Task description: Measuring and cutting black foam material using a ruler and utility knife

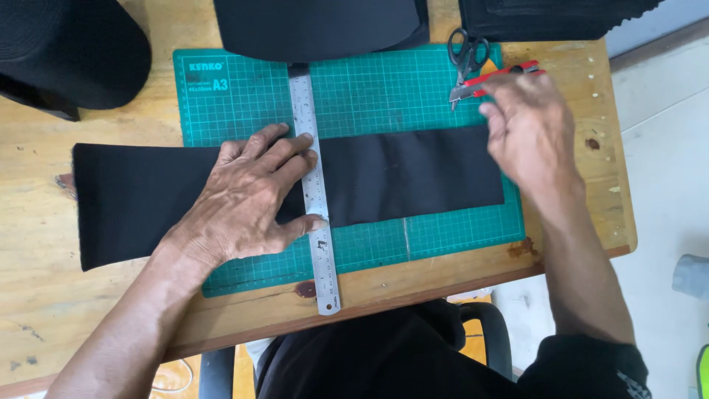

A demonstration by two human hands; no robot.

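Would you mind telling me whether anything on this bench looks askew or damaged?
Nothing stands out much. The steel ruler tilts slightly against the green cutting mat grid, and the wooden table edge shows dark chipped spots.

Left hand [255,196] flat, right hand [528,129] outstretched

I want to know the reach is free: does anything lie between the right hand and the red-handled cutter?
Nothing visible does. The right hand is right at the red-handled cutter on the green mat's top right corner, fingertips at its handle. The black scissors lie just beyond it, out of the way.
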